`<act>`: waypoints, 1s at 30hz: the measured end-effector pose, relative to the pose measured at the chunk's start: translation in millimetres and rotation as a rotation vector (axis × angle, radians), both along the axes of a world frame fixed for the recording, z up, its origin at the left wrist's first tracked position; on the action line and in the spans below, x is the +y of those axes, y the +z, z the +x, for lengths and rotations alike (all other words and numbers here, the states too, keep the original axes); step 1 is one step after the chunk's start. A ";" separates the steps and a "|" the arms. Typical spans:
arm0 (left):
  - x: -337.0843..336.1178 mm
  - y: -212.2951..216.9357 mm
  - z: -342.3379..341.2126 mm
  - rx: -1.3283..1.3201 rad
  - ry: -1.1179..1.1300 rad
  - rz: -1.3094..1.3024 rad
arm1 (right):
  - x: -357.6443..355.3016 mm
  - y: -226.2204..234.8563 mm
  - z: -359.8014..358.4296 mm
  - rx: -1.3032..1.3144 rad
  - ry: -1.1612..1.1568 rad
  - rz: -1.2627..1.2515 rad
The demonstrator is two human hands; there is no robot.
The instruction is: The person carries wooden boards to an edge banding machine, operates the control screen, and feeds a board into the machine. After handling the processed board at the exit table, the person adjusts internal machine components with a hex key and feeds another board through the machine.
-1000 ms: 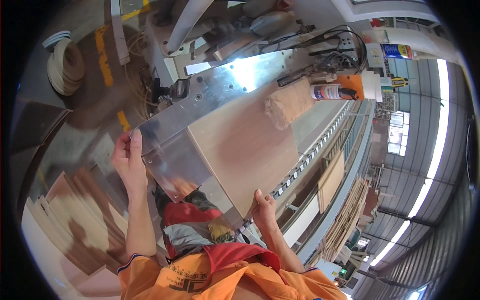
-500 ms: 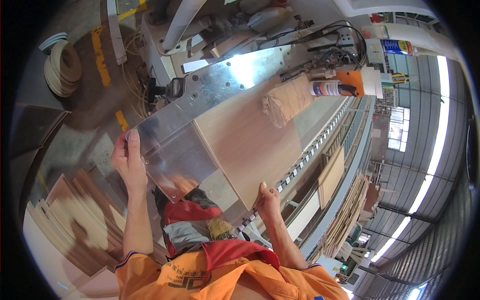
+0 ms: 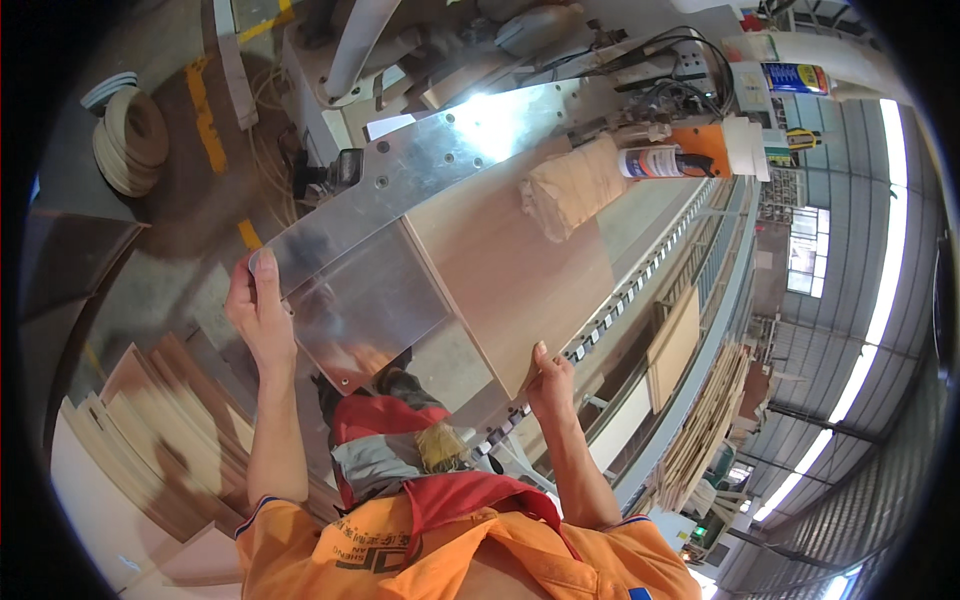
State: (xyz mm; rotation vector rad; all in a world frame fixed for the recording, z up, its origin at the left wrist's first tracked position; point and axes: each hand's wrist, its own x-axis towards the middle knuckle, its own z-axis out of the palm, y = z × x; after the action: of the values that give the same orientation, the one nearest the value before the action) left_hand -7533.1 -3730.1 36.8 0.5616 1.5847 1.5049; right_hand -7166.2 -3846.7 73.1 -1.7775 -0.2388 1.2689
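A flat wood-grain panel (image 3: 500, 290) lies on the machine's shiny metal table (image 3: 400, 280), running away from me to the right. At the panel's near right corner, my right hand (image 3: 553, 385) is closed on its edge, thumb up and fingers partly hidden. My left hand (image 3: 262, 305) grips the near left end of the metal guide plate (image 3: 350, 215), thumb on top and fingers curled below the edge. A folded tan cloth (image 3: 570, 190) rests over the panel's far part, next to a spray can (image 3: 650, 163).
A toothed roller track (image 3: 600, 330) runs along the panel's right side. Several boards (image 3: 160, 430) lean at the lower left. Rolls of edging strip (image 3: 130, 140) lie on the floor at far left. More stacked boards (image 3: 705, 430) stand beyond the rail at right.
The panel has slid a little away from me along the table, baring more metal at its near end. My right hand has moved forward with it. My left hand stays on the guide plate.
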 end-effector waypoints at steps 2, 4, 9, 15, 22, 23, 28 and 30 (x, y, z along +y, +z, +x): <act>0.0 -1.5 -2.4 0.003 -0.011 -0.013 | 3.0 -1.7 2.0 0.001 0.004 0.035; -2.1 -10.6 -5.6 0.099 -0.008 0.012 | 5.9 -8.1 5.4 0.029 -0.045 0.067; -4.0 -20.0 0.1 0.085 0.031 -0.018 | 3.9 -13.2 19.8 -0.002 -0.052 0.027; 0.0 -10.3 -0.6 0.104 0.029 0.037 | 11.1 -2.4 7.3 0.025 -0.011 0.122; -2.6 -9.7 -9.3 0.073 0.013 0.007 | 10.2 -6.6 12.7 0.066 0.028 0.104; -1.3 -9.4 -7.5 0.105 0.015 0.023 | 10.1 -5.7 13.9 0.058 0.020 0.110; 0.6 -16.3 0.4 0.169 -0.012 0.019 | 11.4 -14.7 23.6 -0.001 -0.030 0.030; -0.3 -18.7 -7.1 0.088 -0.028 0.069 | 14.2 -12.3 22.5 -0.003 -0.060 0.085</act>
State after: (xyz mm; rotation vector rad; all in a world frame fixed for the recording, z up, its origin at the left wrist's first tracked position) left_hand -7540.2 -3730.4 18.1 0.6951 1.5896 1.5370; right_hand -7143.7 -3832.6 60.8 -1.7017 -0.2361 1.1970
